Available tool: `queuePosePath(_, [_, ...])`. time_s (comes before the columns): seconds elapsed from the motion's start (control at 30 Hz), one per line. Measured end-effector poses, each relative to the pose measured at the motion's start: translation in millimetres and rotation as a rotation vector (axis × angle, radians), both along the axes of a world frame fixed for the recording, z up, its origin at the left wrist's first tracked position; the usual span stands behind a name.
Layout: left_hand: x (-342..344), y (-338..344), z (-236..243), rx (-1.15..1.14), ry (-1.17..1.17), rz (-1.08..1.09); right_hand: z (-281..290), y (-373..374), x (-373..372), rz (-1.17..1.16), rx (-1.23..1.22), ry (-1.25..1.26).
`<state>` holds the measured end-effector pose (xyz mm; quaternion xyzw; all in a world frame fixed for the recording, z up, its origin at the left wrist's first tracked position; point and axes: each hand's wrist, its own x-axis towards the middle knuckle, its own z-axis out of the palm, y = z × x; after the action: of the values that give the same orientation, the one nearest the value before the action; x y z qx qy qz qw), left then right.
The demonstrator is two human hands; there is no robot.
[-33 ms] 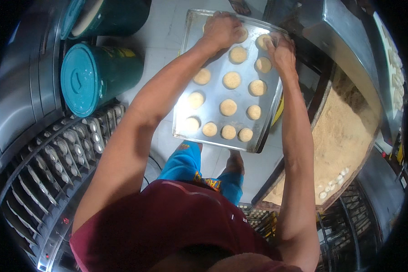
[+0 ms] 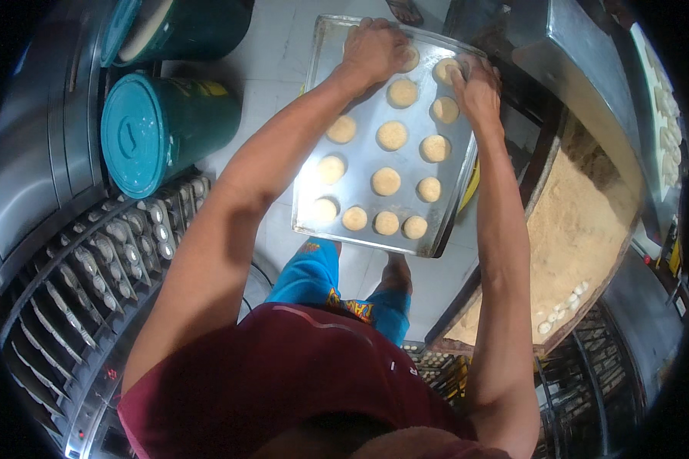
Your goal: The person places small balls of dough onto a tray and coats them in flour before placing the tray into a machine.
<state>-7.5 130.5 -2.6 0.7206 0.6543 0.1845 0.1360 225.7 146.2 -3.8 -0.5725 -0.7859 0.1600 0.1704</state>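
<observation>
A metal baking tray (image 2: 364, 157) spreads out in front of me, carrying several round, crumb-coated dough balls (image 2: 391, 135) in loose rows. At its far edge, my left hand (image 2: 373, 52) bends down with curled fingers around a dough ball (image 2: 410, 58), which shows partly beside the fingertips. My right hand (image 2: 478, 86) is at the far right corner. Its thumb lies against another dough ball (image 2: 444, 71), and the remaining fingers curl beside it near the rim, partly hidden. Both forearms reach across above the tray's sides.
On the right stands a wooden-edged trough of crumbs (image 2: 582, 206) with small white dough pieces (image 2: 563, 310) at its near end. A teal-lidded bin (image 2: 134, 136) stands left, above a rack of filled trays (image 2: 103, 256). A metal machine (image 2: 582, 69) rises at far right.
</observation>
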Motion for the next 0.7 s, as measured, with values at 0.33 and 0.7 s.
queuePosePath(0.33, [-19,-40,18,0.205,-0.001,-0.002,3,-55,-26,0.131,0.211,-0.33])
queuePosePath(0.7, [-78,-297,10,-0.352,-0.487,0.36,36,-285,62,-0.34,-0.437,-0.023])
